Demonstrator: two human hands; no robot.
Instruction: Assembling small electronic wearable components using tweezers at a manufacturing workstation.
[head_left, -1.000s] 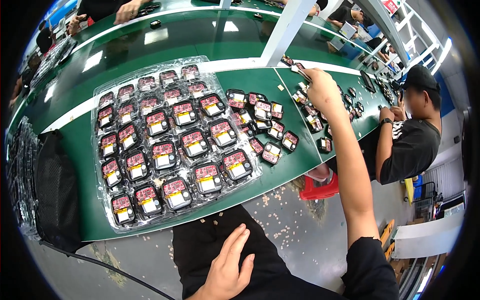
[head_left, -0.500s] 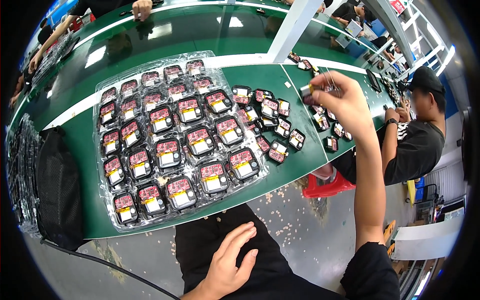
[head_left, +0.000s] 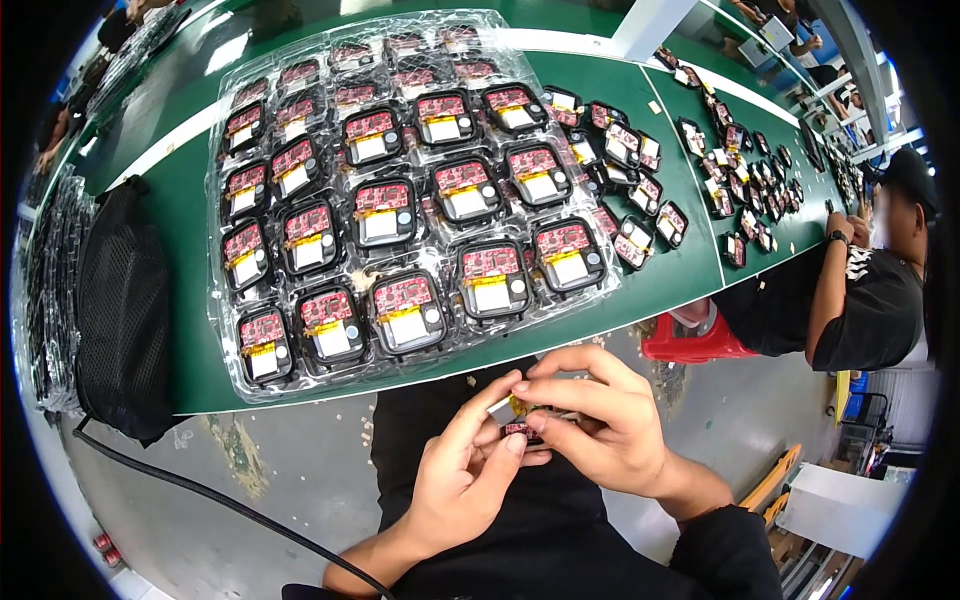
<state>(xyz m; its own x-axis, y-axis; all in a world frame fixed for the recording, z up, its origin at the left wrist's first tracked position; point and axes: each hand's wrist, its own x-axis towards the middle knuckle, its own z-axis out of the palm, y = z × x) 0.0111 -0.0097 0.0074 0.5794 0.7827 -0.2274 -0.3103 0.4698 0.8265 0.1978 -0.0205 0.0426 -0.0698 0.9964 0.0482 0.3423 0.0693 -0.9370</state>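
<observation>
Both our hands low over lap, below green table (head_left: 690, 275) edge. Left hand (head_left: 465, 480) and right hand (head_left: 600, 420) pinch same small module (head_left: 520, 418) between fingertips, red board with yellow bit, mostly hidden. On table just above: clear blister tray (head_left: 225, 345) full of same modules. Loose modules (head_left: 640, 215) right of tray. Black mesh bag (head_left: 125, 310) left of tray. Co-worker in black shirt (head_left: 880, 310) sits far right at table.
</observation>
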